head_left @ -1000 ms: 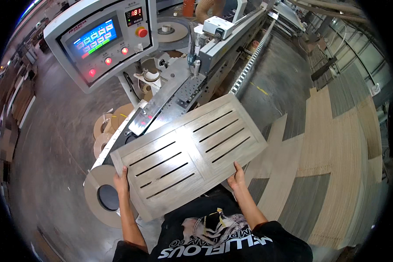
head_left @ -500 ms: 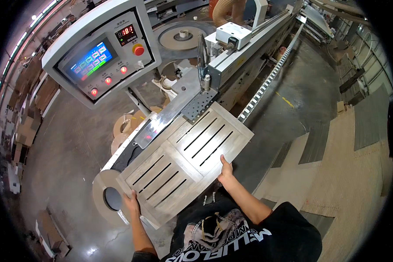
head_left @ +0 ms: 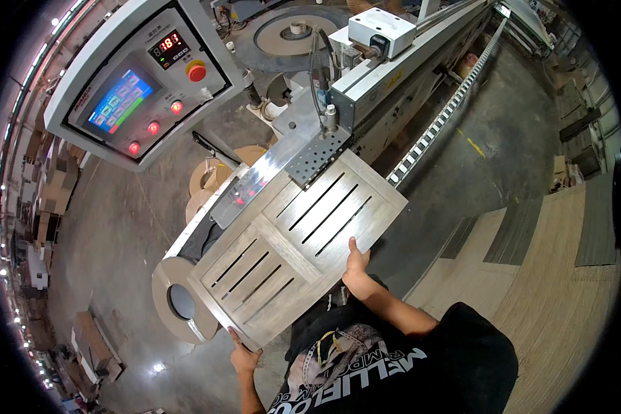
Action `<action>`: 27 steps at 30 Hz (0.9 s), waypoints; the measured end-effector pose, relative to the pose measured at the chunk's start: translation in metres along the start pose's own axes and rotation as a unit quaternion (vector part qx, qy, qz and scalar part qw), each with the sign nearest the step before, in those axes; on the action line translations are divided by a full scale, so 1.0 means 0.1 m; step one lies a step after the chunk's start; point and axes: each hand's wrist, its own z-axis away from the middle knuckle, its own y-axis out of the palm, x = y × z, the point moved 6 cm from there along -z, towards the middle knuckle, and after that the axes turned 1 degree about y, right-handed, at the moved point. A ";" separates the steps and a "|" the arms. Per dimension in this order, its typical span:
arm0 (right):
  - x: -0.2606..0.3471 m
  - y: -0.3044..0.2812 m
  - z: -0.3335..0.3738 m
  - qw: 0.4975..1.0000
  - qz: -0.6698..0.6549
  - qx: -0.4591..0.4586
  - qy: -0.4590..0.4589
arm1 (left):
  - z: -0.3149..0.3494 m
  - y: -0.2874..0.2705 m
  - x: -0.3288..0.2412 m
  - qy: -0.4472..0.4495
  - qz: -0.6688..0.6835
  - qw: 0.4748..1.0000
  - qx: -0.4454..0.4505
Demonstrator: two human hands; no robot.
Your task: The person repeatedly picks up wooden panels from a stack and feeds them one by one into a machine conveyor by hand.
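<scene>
A grey-brown wooden panel with two groups of long slots lies slanted, its far left edge against the machine's metal guide plate. My right hand grips its near right edge, thumb on top and the other fingers hidden beneath. At the near end, my left hand cups the panel's corner, index finger and thumb apart along the edge. A perforated dark plate sits over the panel's far corner.
A control box with a lit screen and a red knob stands upper left. The long machine body runs away to the upper right beside a roller rail. A roll of edge banding is by the panel's near end. Stacked boards lie right.
My left hand has moved from the panel's left edge down to its near corner. The panel has shifted slightly, and the view has turned a little. My right hand keeps its hold.
</scene>
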 end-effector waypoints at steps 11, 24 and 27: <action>0.35 -0.06 -0.75 0.998 -0.042 0.048 0.028 | 0.02 -0.01 -0.78 0.019 -0.140 0.990 -0.021; 1.51 0.10 -1.36 0.996 -0.034 0.056 -0.068 | -0.12 0.30 -1.88 0.058 -0.089 0.994 0.001; 1.73 0.07 -1.80 0.994 -0.035 0.060 -0.081 | -0.17 0.36 -2.20 0.096 -0.047 0.994 0.016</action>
